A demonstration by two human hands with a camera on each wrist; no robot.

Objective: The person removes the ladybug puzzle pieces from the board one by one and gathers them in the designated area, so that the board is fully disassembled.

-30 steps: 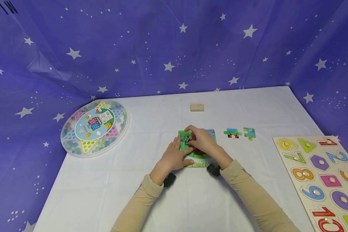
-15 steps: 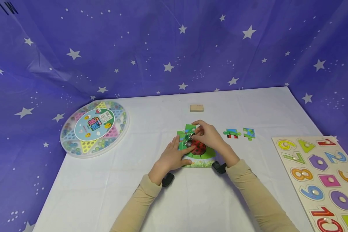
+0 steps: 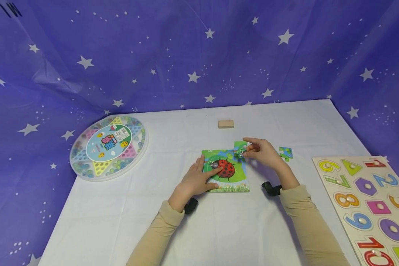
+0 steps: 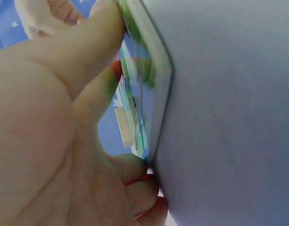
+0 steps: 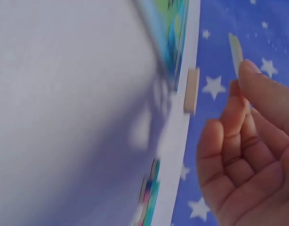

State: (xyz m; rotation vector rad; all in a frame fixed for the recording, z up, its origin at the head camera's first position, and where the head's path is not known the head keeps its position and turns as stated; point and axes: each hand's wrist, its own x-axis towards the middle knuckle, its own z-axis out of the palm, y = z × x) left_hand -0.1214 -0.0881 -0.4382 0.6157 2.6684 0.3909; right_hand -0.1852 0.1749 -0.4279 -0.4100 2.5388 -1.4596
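Observation:
A ladybug jigsaw puzzle (image 3: 232, 186) lies flat on the white table in the head view. My left hand (image 3: 194, 180) rests at its left side, with the index finger on the ladybug picture and the thumb by the near edge. Off the puzzle's far right corner, my right hand (image 3: 264, 153) pinches a green puzzle piece (image 3: 240, 145) between thumb and index finger. The right wrist view shows that piece (image 5: 236, 52) nearly edge-on, raised above the table. One loose puzzle piece (image 3: 286, 152) lies right of the hand; another is hidden behind the hand.
A small wooden block (image 3: 226, 124) lies beyond the puzzle. At the far left is a round marble game board (image 3: 109, 146). A wooden number-and-shape board (image 3: 347, 184) occupies the right side. A purple star-patterned cloth (image 3: 166, 59) hangs behind the table.
My right hand has lifted the green piece off the puzzle and moved it to the right, uncovering the ladybug picture. My left hand stays nearly still on the puzzle.

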